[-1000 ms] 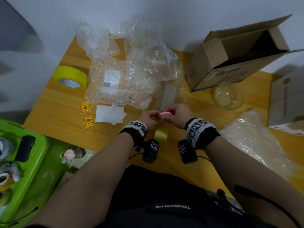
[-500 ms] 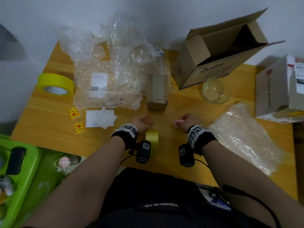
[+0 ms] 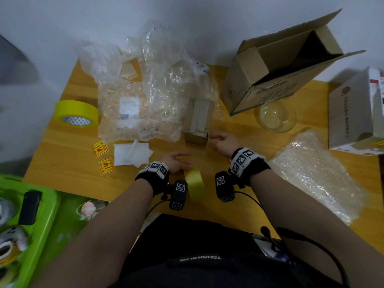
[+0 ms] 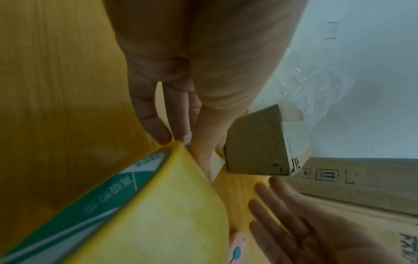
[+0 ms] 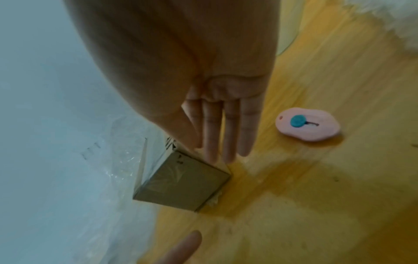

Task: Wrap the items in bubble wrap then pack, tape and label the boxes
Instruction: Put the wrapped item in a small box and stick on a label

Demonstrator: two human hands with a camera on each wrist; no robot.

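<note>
A small yellow tape roll [image 3: 195,185] [image 4: 158,205] stands on edge at the table's near middle. My left hand [image 3: 182,163] [image 4: 181,141] holds its upper rim between thumb and fingers. A small brown cardboard box [image 3: 198,121] [image 5: 181,180] lies just beyond, partly under clear plastic. My right hand [image 3: 216,138] [image 5: 221,155] reaches to that box's near right corner with straight fingers and holds nothing. A pink cutter [image 5: 307,125] [image 4: 236,248] lies on the wood beside the right hand; the head view does not show it.
A large open carton [image 3: 270,80] lies on its side at back right, with a glass bowl [image 3: 277,116] before it. Bubble wrap [image 3: 315,175] lies right, more wrap [image 3: 145,100] at back. A bigger yellow roll [image 3: 75,114], red-yellow labels [image 3: 99,148], a white box [image 3: 357,113] and a green tray [image 3: 31,225] surround.
My right hand has let go of the pink cutter, left it on the table and moved forward to the small box. The left hand stays at the tape roll.
</note>
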